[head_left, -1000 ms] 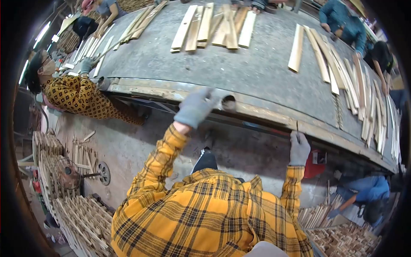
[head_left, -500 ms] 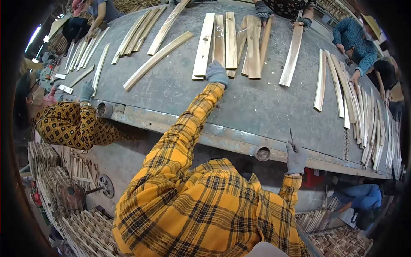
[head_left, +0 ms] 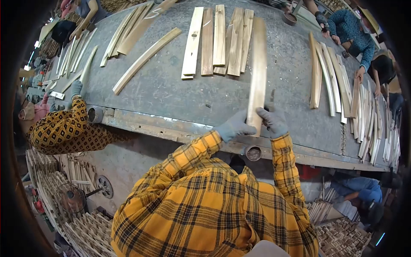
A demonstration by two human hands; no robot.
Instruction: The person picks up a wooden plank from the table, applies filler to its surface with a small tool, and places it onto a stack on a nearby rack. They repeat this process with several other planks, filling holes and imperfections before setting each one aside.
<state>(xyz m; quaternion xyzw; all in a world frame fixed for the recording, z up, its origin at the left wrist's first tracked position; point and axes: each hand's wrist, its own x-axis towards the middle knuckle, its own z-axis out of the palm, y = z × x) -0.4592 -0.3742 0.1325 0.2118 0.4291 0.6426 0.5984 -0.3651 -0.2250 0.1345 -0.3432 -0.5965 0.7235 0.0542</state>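
My left hand and my right hand, both in grey gloves, grip the near end of a long pale wooden slat. The slat points away from me across the grey table, and its near end reaches the table's front edge. A thin dark tool sticks up from my right hand beside the slat. Just beyond the slat's left side lies a row of several similar slats. My yellow plaid sleeves fill the lower part of the head view.
A long curved slat lies to the left, more slats fan out at the right. A co-worker in a patterned yellow-black shirt stands at the left edge, another in blue far right. Stacked slats cover the floor.
My left hand reached out to the slats on the table and came back with one. My right hand left the table edge and now holds the same slat.
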